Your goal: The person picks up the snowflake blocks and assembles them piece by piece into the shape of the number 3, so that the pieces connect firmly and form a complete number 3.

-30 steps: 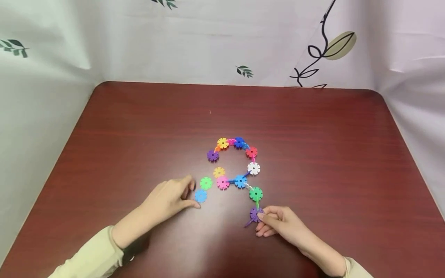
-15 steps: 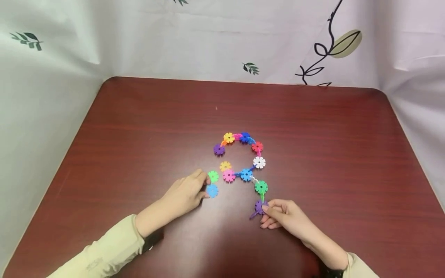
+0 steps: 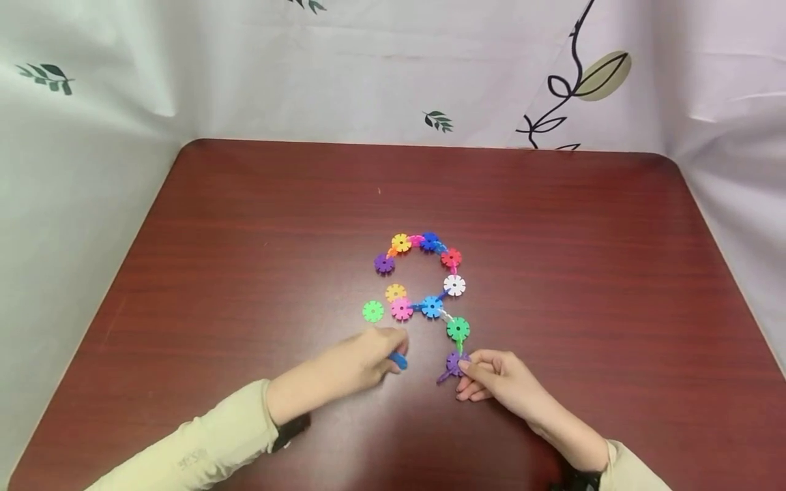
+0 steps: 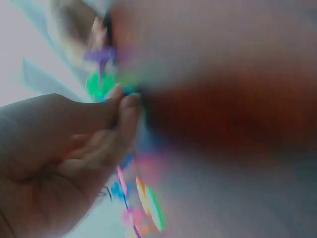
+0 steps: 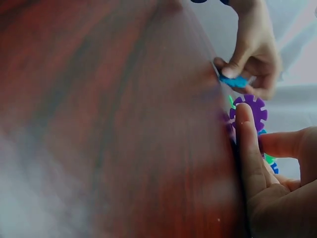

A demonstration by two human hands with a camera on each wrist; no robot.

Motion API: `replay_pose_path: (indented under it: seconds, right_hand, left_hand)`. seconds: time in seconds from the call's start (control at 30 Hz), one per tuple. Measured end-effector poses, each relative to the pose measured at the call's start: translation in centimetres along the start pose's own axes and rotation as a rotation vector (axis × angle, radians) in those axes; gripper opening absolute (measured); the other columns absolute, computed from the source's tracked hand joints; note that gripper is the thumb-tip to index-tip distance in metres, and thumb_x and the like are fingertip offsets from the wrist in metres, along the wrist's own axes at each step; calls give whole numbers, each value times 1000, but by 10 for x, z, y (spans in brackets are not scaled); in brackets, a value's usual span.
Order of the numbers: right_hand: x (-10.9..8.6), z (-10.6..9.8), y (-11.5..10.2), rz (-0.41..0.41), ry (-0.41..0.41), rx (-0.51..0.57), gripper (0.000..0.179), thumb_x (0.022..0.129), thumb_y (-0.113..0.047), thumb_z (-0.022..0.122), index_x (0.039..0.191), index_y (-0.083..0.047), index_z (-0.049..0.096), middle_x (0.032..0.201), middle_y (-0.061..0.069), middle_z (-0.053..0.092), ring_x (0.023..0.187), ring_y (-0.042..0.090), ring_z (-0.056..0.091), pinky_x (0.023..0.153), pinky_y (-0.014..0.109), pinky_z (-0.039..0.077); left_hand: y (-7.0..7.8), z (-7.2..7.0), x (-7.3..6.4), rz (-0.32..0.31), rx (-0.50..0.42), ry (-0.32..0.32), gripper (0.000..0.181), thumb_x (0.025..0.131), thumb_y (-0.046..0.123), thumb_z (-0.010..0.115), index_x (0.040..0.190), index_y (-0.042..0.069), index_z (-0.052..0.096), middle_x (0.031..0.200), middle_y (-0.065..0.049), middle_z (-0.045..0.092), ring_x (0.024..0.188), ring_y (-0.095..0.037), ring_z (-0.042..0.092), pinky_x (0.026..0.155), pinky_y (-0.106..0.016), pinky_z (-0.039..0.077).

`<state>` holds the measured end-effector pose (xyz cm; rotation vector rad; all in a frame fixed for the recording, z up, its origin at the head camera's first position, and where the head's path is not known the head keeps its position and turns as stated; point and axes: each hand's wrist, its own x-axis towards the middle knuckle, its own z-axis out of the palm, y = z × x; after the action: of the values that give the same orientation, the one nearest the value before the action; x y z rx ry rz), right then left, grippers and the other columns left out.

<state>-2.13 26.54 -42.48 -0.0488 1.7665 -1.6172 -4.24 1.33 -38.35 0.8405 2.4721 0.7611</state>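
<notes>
Between thumb and fingers my left hand pinches a blue notched disc, raised off the table and seen nearly edge-on; the right wrist view shows this blue disc too. My right hand grips the purple disc at the near end of a chain of interlocked notched discs. A second purple disc slots into that end at an angle. Up the chain come a green disc, a light-blue disc and a white disc. The left wrist view is blurred.
A loose green disc lies left of the pink disc; a yellow-orange disc touches the pink one. The chain curves round to a purple end disc. All rest on a dark red table, with a patterned cloth behind.
My left hand has reached the blue disc, picked it up from beside the loose green disc and carried it right, towards the purple end. The right hand keeps its hold.
</notes>
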Motion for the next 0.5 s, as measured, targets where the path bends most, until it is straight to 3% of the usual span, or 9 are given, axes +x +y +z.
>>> replay_pose_path:
  seconds: [0.07, 0.1, 0.2, 0.3, 0.4, 0.5]
  right_hand:
    - [0, 1, 0, -6, 3, 1, 33, 94, -25, 56, 94, 8, 59, 78, 13, 69, 71, 19, 68, 65, 28, 56]
    - [0, 2, 1, -8, 2, 2, 32, 94, -25, 56, 93, 8, 59, 78, 13, 69, 70, 18, 68, 64, 28, 56]
    - [0, 4, 1, -13, -1, 8, 31, 95, -23, 55, 94, 8, 59, 79, 13, 69, 71, 16, 68, 65, 27, 56]
    - [-1, 5, 1, -13, -5, 27, 32, 95, -22, 54, 97, 9, 58, 83, 15, 69, 75, 16, 68, 68, 27, 56]
    - [-3, 5, 0, -3, 3, 70, 34, 96, -23, 53, 103, 10, 56, 90, 15, 70, 81, 16, 68, 72, 28, 56]
    - [-4, 6, 0, 14, 21, 123, 33, 96, -24, 52, 105, 7, 53, 96, 14, 69, 88, 16, 67, 77, 28, 55]
  left_hand:
    - [9, 7, 2, 4, -118, -33, 19, 84, 8, 68, 77, 10, 51, 70, 5, 56, 66, -2, 57, 56, -9, 47]
    - [14, 10, 2, -24, -196, -51, 18, 84, 8, 69, 76, 10, 52, 68, 5, 57, 63, -1, 58, 54, -11, 48]
    - [22, 16, 3, -176, -540, -92, 14, 83, 2, 68, 75, 4, 57, 63, -1, 61, 55, -8, 63, 51, -19, 52]
    - [23, 19, 6, -327, -832, -112, 4, 88, -5, 58, 84, -7, 58, 71, -17, 66, 65, -27, 70, 60, -27, 57]
    - [21, 21, 8, -384, -1008, -152, 13, 94, -7, 44, 97, -15, 53, 81, -28, 65, 80, -40, 68, 70, -32, 56]
    - [20, 23, 10, -426, -1088, -206, 14, 98, -3, 35, 99, -12, 46, 85, -31, 64, 84, -43, 66, 73, -36, 56]
